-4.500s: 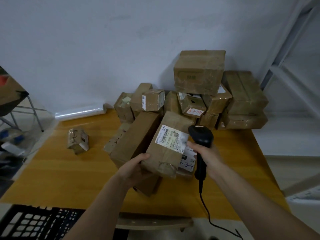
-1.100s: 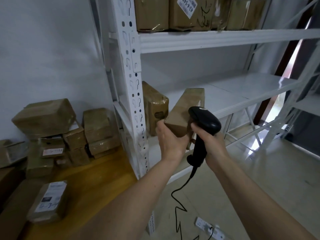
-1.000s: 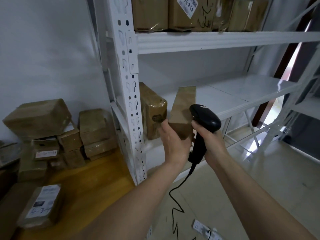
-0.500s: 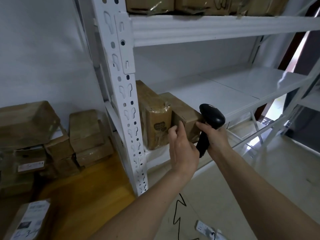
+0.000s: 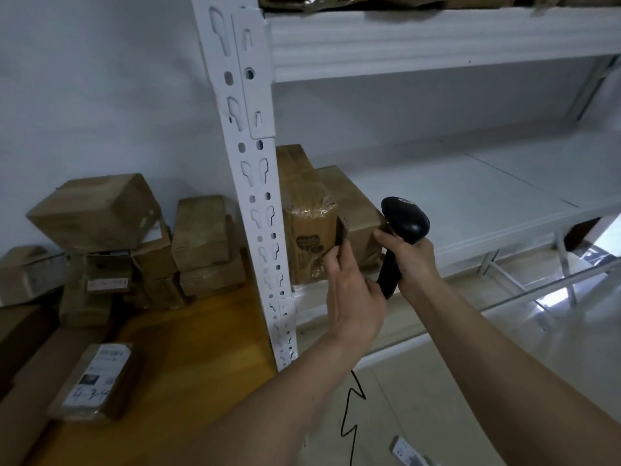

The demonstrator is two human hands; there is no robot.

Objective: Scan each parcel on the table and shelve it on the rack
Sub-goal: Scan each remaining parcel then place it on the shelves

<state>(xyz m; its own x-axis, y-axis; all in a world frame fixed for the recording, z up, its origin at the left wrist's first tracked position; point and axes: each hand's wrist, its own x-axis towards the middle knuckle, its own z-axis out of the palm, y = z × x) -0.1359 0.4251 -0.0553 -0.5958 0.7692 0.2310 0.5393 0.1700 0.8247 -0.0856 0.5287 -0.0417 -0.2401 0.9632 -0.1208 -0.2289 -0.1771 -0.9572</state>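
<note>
Rack: We find the white steel rack (image 5: 250,169) filling the view from 12 to 3 o'clock; its middle shelf (image 5: 470,193) lies bare over most of its length.
Table: The wooden table (image 5: 188,358) sits at 8 o'clock, hard against the rack upright, and carries a stack of unshelved parcels (image 5: 134,243) along the wall.
Next parcel: One labelled parcel (image 5: 94,378) lies flat near the table's front edge at 8 o'clock, label up, apart from the stack.
Shelved parcel: A taller wrapped parcel (image 5: 307,230) stands at the shelf's left end, just beside the upright.
Parcel in hand: The task's brown parcel (image 5: 356,216) rests on the middle shelf at centre, touching the taller one on its left side.
Left hand: The left hand (image 5: 353,294) has its fingers narrowly curled at the parcel's near left corner, the tips in the seam between the two parcels; we cannot tell whether they grip or only press.
Right hand: The right hand (image 5: 408,260) is wrapped firmly about the handle of the black scanner (image 5: 403,227), forefinger laid against the parcel's right edge.
Step, our judgement: seating the parcel; placement appears nearly complete.
Recommendation: Push squarely toward 12 o'clock with both hands until the front face sits flush with its neighbour, keeping the scanner head off the carton.
Risk: The fingertips in the seam could drag the parcel askew on release; we advise drawing them straight out.
Cable: The scanner cable (image 5: 349,418) hangs toward 6 o'clock and should stay free of the shelf edge.
</note>
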